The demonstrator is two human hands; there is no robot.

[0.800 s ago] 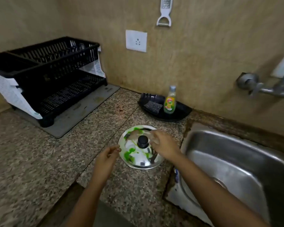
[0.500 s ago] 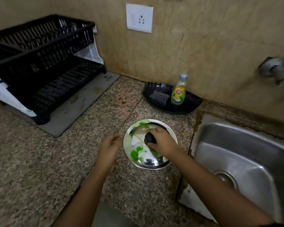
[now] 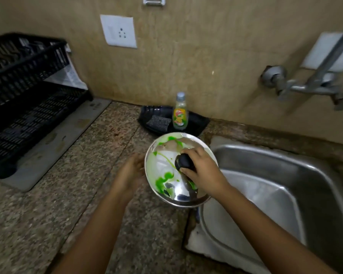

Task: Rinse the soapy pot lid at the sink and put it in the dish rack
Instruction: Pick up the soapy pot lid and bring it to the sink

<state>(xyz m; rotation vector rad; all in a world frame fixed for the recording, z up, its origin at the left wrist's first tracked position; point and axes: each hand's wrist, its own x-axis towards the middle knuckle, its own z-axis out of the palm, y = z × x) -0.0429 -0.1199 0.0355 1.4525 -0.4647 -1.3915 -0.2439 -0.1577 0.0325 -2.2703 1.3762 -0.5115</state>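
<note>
A round steel pot lid, smeared with green soap and white foam, is tilted up off the granite counter beside the sink. My right hand is closed around the lid's black knob and holds it. Just left of the lid's rim is my left hand, blurred, fingers apart and holding nothing. The black two-tier dish rack stands at the far left on a grey drain mat.
A wall tap sticks out above the sink at the right. Behind the lid a black tray holds a scrub pad and a dish soap bottle. A white socket is on the wall.
My right hand has closed on the knob and lifted the lid, tilting it and carrying it rightward toward the sink. My left hand stays beside the rim.
</note>
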